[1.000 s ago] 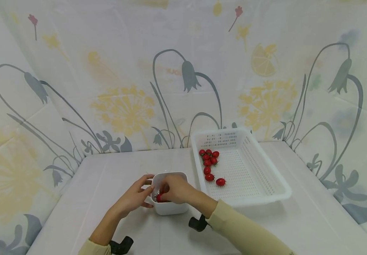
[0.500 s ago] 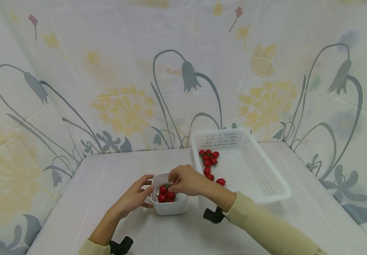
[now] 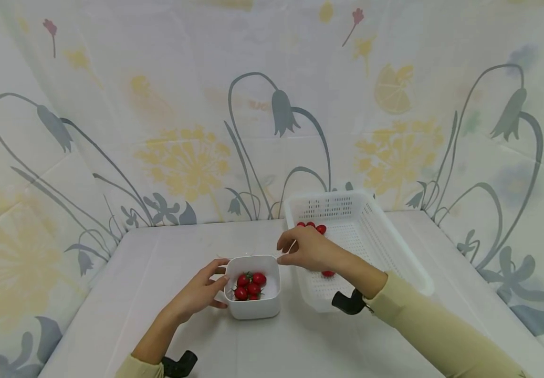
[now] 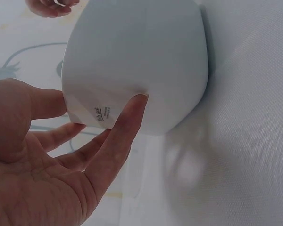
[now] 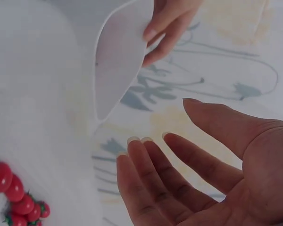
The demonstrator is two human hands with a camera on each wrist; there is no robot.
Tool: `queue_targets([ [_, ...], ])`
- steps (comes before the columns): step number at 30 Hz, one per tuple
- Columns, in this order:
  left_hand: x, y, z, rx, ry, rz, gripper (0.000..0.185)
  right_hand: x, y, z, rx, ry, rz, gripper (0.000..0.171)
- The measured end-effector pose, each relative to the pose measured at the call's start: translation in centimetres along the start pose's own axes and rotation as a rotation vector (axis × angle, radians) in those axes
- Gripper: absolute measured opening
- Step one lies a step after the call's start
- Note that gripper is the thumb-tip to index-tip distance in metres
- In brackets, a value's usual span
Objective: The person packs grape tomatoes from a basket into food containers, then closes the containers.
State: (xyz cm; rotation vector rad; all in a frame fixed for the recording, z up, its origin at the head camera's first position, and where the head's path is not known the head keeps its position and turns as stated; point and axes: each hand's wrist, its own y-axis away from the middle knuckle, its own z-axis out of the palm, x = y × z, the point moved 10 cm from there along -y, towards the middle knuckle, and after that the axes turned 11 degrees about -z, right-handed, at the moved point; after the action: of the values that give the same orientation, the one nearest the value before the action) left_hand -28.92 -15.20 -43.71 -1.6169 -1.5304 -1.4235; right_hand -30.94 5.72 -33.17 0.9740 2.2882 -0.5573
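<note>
My left hand (image 3: 196, 291) holds the left side of a small white square box (image 3: 255, 310), thumb and fingers against its walls. Several red cherry tomatoes (image 3: 253, 289) with green stems lie inside that box. In the left wrist view, the box's outer wall (image 4: 137, 52) bears small dark lettering close to the fingers. My right hand (image 3: 312, 249) is between the box and a large white perforated basket (image 3: 409, 257), over the basket's left rim. The right wrist view has its fingers (image 5: 153, 179) spread from the thumb, holding nothing. More cherry tomatoes (image 5: 23, 205) lie in the basket, partly hidden by the right hand in the head view.
The basket stands on the white-covered table (image 3: 158, 273) at the right, close to the back. A flower-printed cloth (image 3: 182, 105) hangs behind and on both sides. Each wrist carries a black camera mount (image 3: 349, 302).
My right hand has come out of the white box and moved right to the basket, letting go of a cherry tomato inside the box. My left hand has stayed at the box.
</note>
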Motion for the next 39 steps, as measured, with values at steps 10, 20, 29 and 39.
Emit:
queue_targets([
  [10,-0.4,-0.2,-0.2,0.011,0.0,-0.015,0.042,3.5,0.2,-2.6,0.007,0.016,0.023,0.027],
  [20,-0.1,0.1,0.0,0.002,0.008,-0.004,0.043,7.3,0.6,-4.5,0.024,0.047,0.057,0.021],
  [29,0.0,0.1,0.0,-0.005,0.007,-0.002,0.044,10.7,0.3,-5.5,0.019,0.129,0.039,0.031],
  [39,0.0,0.1,0.0,-0.013,0.003,0.001,0.042,14.7,0.4,-5.6,-0.017,0.119,0.121,0.039],
])
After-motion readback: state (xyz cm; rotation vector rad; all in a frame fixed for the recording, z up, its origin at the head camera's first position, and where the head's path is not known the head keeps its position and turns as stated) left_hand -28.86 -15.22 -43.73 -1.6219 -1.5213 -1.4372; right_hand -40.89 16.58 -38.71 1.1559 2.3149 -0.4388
